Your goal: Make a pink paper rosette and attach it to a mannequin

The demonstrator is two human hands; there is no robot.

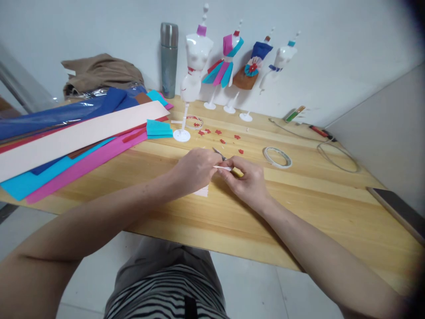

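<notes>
Above the middle of the wooden table, my left hand [198, 170] and my right hand [249, 179] meet, both with fingers pinched. Between them is a small folded strip of pale pink paper [223, 168], gripped from either side. Behind the fingers lies a pair of scissors [219, 153], its blades showing and most of its yellow handle covered by my right hand. Under my left hand a piece of pale pink paper [201, 191] lies on the table, partly hidden. Small red paper flowers [218, 132] are scattered just beyond my hands.
Coloured paper strips [83, 135] cover the left side. Several mini dress-form mannequins [199, 51], some wearing paper outfits, stand along the wall beside a thermos [169, 62]. A tape roll [278, 157], a cable [338, 165] and a dark phone-like slab [396, 210] lie to the right.
</notes>
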